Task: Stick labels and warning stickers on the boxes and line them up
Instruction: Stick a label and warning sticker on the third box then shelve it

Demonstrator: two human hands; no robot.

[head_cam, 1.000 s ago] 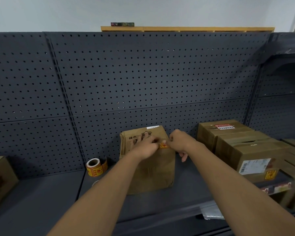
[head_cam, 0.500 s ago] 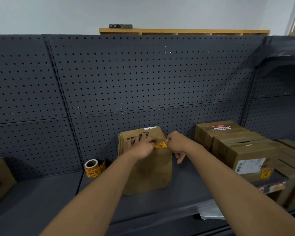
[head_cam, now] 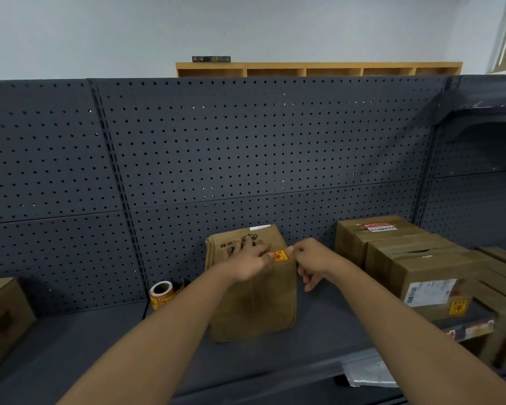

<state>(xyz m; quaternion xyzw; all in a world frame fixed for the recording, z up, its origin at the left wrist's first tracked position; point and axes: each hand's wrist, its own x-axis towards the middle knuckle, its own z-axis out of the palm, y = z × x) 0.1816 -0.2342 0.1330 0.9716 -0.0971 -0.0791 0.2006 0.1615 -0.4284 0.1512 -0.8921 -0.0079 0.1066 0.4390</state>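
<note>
while both hands meet at the top front edge of the brown box (head_cam: pixel 253 302), the yellow and red warning sticker (head_cam: pixel 281 256) sits right between them, lying against the box's upper front face near its right corner. the left hand (head_cam: pixel 250 260) lies over the top of the box, fingers spread forward across the printed top, its thumb at the sticker's left edge; whether that grip pinches or just presses the sticker, i cannot tell. the right hand (head_cam: pixel 310 257) has a clenched grip on the sticker's right edge, thumb and forefinger pinched on it at the corner, the other fingers curled down beside the box's right side. the box stands upright on the dark grey shelf (head_cam: pixel 85 340), close to the pegboard back panel (head_cam: pixel 246 147). just left of it, a roll of stickers (head_cam: pixel 162 293) rests against the panel. to the right, well apart from the hands, a row of labelled boxes (head_cam: pixel 415 264) stands together, the nearest one showing a white label and a yellow sticker on its front. another cardboard box (head_cam: pixel 3 314) sits at the far left edge.
</note>
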